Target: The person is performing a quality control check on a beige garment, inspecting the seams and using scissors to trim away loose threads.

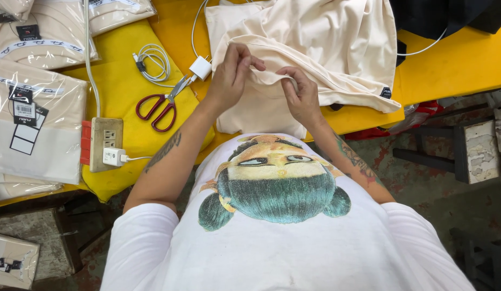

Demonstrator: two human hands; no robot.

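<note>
Cream fabric, a garment (315, 48) spread over the near edge of the yellow table (460, 59), is seen from the head camera being worked at its hem, and only this one view is given. The left hand (231, 75) is closed in a pinch on a fold of the cloth, fingertips pressed together on top, so that the edge is lifted clear of the layer beneath. The right hand (300, 94) is likewise closed on the same fold just beside it, thumb tucked under, and the short stretch between the two grips appears to be held taut, probably so that the seam can be looked over closely. The garment's lower part is draped off the near edge toward the person's body, which keeps the worked portion within easy reach. Red-handled scissors (163, 108) are laid to the left of the hands, blades pointing toward the cloth, near enough to be picked up quickly. A white charger plug (200, 68) with its coiled cable (152, 64) rests beyond them. A power strip (105, 143) sits at the table's near left edge, and bagged folded garments (37, 116) are stacked along the left side, apart from the working area.
</note>
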